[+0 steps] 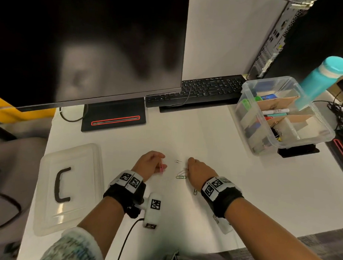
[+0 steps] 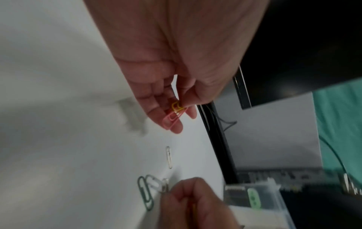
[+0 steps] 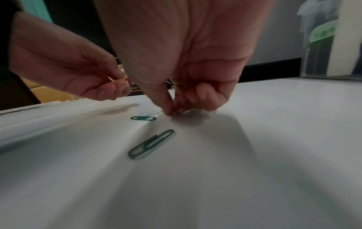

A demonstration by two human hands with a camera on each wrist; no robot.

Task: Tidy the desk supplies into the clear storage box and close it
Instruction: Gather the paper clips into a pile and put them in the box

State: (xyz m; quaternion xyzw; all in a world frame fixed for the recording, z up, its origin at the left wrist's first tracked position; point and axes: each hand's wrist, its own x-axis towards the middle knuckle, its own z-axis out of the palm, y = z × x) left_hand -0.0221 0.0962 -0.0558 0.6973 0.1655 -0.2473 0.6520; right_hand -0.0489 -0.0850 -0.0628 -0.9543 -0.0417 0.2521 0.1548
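My left hand (image 1: pixel 154 164) (image 2: pixel 174 111) pinches a pink paper clip (image 2: pixel 171 120) and a yellow one (image 2: pixel 177 106) between thumb and fingers, just above the white desk. My right hand (image 1: pixel 192 169) (image 3: pixel 172 110) has its fingers curled and its thumb and fingertip pinched down on a pale clip (image 2: pixel 156 184) lying on the desk. Loose on the desk are a silver clip (image 1: pixel 178 161) (image 2: pixel 169 157), a green clip (image 1: pixel 181 177) (image 2: pixel 145 192) (image 3: pixel 144 118) and another green clip (image 1: pixel 195 191) (image 3: pixel 151 144). The clear storage box (image 1: pixel 245 88) stands open at the right, holding supplies.
The box's clear lid (image 1: pixel 46 183) with a black handle lies at the left front. A monitor (image 1: pixel 87 47) on its stand (image 1: pixel 114 117) and a keyboard (image 1: pixel 198 89) fill the back. A teal bottle (image 1: pixel 322 77) and cables (image 1: pixel 338 111) sit behind the box.
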